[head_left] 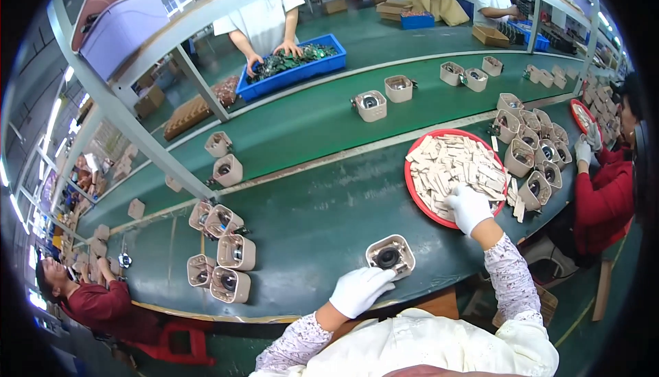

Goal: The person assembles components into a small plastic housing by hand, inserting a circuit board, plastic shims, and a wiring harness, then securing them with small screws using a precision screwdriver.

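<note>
The white-gloved left hand (361,292) touches a beige, rounded-square plastic box (406,267); under the white-gloved right hand (469,209) lie flat, beige strips (449,165). Whether either grips, I cannot tell.

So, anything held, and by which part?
The left hand touches, perhaps grips, the beige housing at its near side; whether the right hand holds pale strips is unclear.

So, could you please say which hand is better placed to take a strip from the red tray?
Probably the right hand: it is at the strips in the red tray, while the left hand is at the housing.
</note>
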`<act>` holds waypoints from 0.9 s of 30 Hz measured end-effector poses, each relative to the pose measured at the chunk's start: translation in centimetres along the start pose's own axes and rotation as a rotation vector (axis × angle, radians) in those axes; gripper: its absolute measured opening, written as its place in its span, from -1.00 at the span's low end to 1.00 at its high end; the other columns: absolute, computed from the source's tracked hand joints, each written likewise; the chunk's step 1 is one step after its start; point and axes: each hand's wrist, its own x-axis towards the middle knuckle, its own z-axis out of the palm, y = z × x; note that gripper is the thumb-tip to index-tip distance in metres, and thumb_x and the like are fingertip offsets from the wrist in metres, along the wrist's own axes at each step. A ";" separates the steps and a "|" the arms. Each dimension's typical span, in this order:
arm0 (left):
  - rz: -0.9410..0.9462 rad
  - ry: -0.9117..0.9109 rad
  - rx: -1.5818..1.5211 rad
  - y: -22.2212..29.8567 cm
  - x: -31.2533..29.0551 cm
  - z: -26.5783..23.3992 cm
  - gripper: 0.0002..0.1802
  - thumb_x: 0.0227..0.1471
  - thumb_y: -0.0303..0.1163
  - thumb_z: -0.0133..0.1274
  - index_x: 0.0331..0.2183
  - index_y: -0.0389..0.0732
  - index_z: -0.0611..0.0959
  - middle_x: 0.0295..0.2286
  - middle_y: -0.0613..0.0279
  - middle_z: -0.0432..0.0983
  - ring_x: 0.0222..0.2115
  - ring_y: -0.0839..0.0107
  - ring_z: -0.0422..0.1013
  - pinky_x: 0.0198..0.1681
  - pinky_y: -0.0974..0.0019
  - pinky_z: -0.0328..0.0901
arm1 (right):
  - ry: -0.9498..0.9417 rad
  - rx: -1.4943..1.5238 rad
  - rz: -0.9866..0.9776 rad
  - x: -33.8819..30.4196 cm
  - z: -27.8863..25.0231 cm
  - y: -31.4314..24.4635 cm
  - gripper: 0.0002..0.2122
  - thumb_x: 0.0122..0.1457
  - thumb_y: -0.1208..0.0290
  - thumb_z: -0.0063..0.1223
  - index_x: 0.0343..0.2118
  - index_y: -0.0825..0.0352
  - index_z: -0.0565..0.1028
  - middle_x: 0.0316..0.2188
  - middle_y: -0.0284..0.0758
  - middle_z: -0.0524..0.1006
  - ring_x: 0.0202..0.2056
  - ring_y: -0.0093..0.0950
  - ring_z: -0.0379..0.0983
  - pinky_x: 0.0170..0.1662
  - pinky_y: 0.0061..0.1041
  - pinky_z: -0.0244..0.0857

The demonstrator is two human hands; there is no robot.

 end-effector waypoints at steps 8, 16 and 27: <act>-0.114 0.065 -0.119 -0.3 -0.8 1.0 -0.56 0.10 -0.26 0.23 0.03 -0.09 0.59 -0.26 0.13 0.61 -0.28 0.12 0.58 -0.29 0.17 0.47 | -0.140 0.047 -0.059 0.0 -1.4 0.1 -0.83 0.13 0.43 0.06 -0.23 0.18 0.62 -0.27 -0.23 0.56 -0.17 -0.19 0.55 -0.17 -0.21 0.46; -0.214 -0.067 -0.046 -1.7 0.7 0.0 -0.45 0.15 -0.14 0.18 0.13 -0.06 0.51 -0.24 0.12 0.63 -0.25 0.12 0.58 -0.24 0.16 0.46 | 0.025 -0.045 -0.047 1.9 -0.6 -1.7 -0.81 0.09 0.46 0.05 -0.20 0.23 0.53 -0.35 -0.23 0.53 -0.25 -0.22 0.53 -0.25 -0.23 0.46; -0.122 -0.024 -0.005 -1.0 -1.7 -1.1 -0.70 0.11 -0.28 0.20 -0.08 -0.01 0.66 -0.42 0.25 0.53 -0.39 0.20 0.54 -0.37 0.19 0.43 | -0.003 0.319 -0.110 -3.1 1.3 -8.8 -0.62 0.10 0.51 0.09 0.03 0.22 0.48 -0.21 -0.24 0.54 -0.22 -0.25 0.55 -0.24 -0.27 0.46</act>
